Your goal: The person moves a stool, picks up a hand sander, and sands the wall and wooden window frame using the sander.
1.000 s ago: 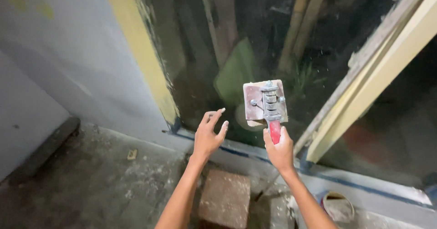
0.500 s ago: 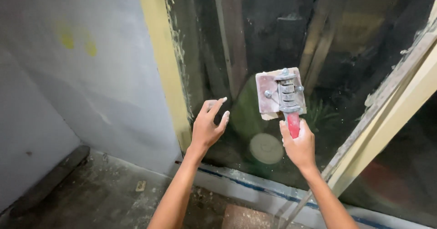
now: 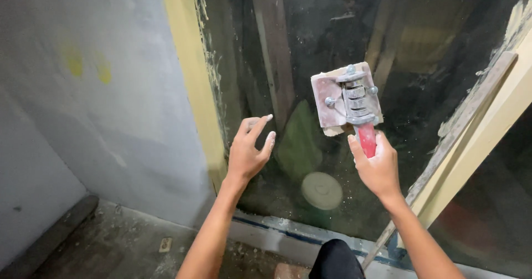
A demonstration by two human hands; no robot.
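Observation:
My right hand grips the red handle of a hand sander, a flat dusty block with a metal clamp, held upright in front of a dark glass pane. My left hand is raised beside it with dusty fingers spread, holding nothing, close to the glass and to the yellow taped edge of the frame.
A grey plastered wall with two yellow spots fills the left. A pale frame post leans at the right. A wooden strip lies on the dusty floor. A dark rounded shape sits at the bottom edge.
Both hands have risen and come closer to the glass, the sander still in my right hand. The view has tilted up, so the brick on the floor is out of sight.

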